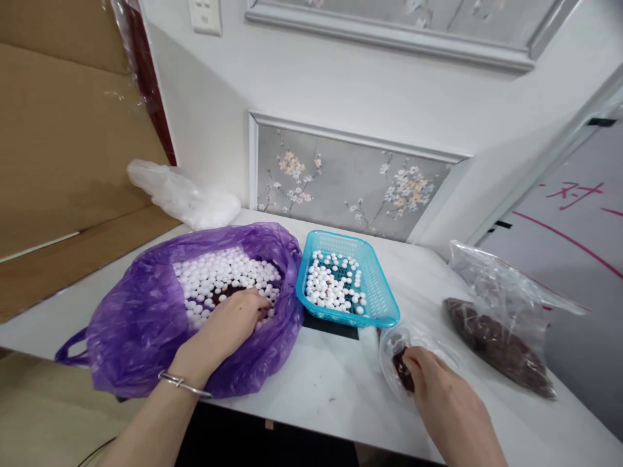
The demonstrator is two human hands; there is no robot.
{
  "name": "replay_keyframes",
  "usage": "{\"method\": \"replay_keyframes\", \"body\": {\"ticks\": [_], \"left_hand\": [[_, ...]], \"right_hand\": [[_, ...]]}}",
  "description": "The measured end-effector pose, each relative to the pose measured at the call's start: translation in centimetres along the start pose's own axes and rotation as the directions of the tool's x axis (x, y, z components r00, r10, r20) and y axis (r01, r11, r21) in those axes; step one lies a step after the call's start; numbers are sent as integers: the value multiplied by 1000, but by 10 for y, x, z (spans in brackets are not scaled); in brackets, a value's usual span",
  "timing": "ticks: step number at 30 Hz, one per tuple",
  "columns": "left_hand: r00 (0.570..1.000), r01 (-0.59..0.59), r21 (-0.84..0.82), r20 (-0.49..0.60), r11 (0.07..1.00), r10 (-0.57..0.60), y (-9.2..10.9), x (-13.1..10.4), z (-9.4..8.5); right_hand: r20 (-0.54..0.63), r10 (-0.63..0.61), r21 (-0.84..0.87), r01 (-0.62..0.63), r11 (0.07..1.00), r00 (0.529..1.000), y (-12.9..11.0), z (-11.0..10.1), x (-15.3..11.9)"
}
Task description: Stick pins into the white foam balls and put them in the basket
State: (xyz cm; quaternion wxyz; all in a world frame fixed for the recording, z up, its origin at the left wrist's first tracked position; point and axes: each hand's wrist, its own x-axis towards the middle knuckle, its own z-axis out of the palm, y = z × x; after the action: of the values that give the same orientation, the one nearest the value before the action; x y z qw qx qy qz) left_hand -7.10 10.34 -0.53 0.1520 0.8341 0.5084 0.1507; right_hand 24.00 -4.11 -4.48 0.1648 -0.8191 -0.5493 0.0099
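My left hand (231, 324) reaches into a purple plastic bag (131, 318), its fingers curled down among many small white balls (214, 272). Something dark brown shows between the balls beside the knuckles. What the fingertips grip, if anything, is hidden. On the right, my right hand (440, 392) is at the mouth of a small clear plastic bag (389, 353) with dark brown material (403, 371) inside. Thumb and forefinger are pinched together over that material; what lies between them cannot be seen. Between the hands sits a light blue plastic basket (377, 285), partly filled with white balls.
A zip bag of dark brown material (501, 344) lies at the right, by a whiteboard (574, 259) with red writing. A crumpled clear bag (195, 198) lies at the back left, next to a large cardboard box (68, 136). The white table (311, 383) meets a panelled wall behind.
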Motion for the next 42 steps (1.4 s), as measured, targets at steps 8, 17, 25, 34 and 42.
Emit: {"method": "replay_keyframes", "body": {"ticks": [8, 17, 25, 34, 42], "left_hand": [[997, -68, 21, 28, 997, 68, -9, 10, 2], [959, 30, -53, -280, 998, -44, 1, 4, -15], [988, 105, -895, 43, 433, -151, 70, -36, -3], [937, 348, -912, 335, -216, 94, 99, -48, 23], [930, 366, -892, 355, -265, 93, 95, -48, 27]], "right_hand": [[-131, 104, 423, -39, 905, 986, -2, -15, 2], [-87, 216, 689, -97, 718, 973, -11, -18, -4], [125, 45, 969, -131, 209, 991, -49, -19, -21], [111, -162, 974, -139, -179, 981, -91, -13, -29], [135, -142, 953, -167, -251, 981, -101, -15, -29]]}}
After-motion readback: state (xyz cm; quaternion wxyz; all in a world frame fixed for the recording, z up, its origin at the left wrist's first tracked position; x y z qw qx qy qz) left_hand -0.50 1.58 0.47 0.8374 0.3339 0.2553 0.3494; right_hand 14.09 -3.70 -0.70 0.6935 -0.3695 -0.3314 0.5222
